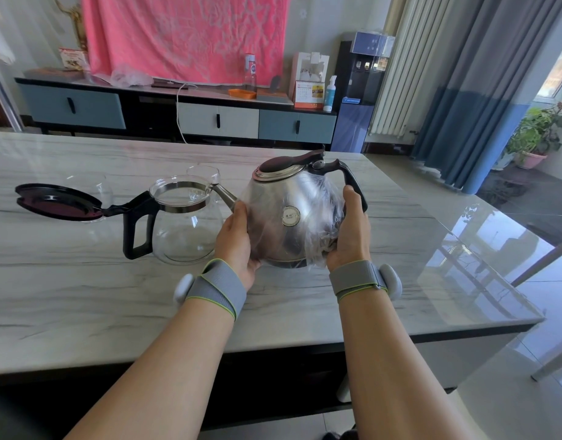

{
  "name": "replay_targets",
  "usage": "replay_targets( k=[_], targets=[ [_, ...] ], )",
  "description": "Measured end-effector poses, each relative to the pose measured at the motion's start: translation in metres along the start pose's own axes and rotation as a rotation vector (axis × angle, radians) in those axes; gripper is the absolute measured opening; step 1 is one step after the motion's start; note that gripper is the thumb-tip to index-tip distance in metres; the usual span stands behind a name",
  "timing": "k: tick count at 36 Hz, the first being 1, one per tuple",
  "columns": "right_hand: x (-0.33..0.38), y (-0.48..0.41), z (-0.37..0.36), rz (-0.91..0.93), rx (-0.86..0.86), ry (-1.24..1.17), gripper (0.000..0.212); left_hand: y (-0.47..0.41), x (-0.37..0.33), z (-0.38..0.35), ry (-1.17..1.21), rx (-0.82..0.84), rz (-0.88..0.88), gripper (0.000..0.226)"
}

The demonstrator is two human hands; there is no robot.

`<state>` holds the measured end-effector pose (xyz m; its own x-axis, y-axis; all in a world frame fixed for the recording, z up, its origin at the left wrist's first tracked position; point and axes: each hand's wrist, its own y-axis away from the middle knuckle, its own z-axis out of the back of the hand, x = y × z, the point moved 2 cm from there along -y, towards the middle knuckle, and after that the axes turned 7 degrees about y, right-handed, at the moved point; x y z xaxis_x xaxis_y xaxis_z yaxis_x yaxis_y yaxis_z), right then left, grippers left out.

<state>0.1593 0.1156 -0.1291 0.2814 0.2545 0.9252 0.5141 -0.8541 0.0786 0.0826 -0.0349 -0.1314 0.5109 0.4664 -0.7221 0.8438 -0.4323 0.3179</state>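
Observation:
A steel kettle (289,214) wrapped in clear plastic film stands on the marble table (83,290), with a dark lid and a black handle at its right. My left hand (237,246) holds its left side beside the spout. My right hand (351,236) holds its right side under the handle. Both hands curve round the body. A glass pot (184,230) with a black handle stands just left of the kettle, its dark lid (56,201) hinged open to the left.
Two clear glass cups (205,174) stand behind the glass pot. The table's right edge runs close to the kettle, with glossy floor beyond. A low cabinet (178,112), a water dispenser (359,90) and a curtain (482,90) stand at the back.

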Motion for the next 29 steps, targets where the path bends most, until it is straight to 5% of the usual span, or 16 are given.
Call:
replay_targets(
  k=[29],
  targets=[
    [-0.0036, -0.0059, -0.0007, 0.014, 0.001, -0.016, 0.07, 0.0012, -0.001, 0.0001, -0.021, -0.006, 0.005, 0.041]
  ],
)
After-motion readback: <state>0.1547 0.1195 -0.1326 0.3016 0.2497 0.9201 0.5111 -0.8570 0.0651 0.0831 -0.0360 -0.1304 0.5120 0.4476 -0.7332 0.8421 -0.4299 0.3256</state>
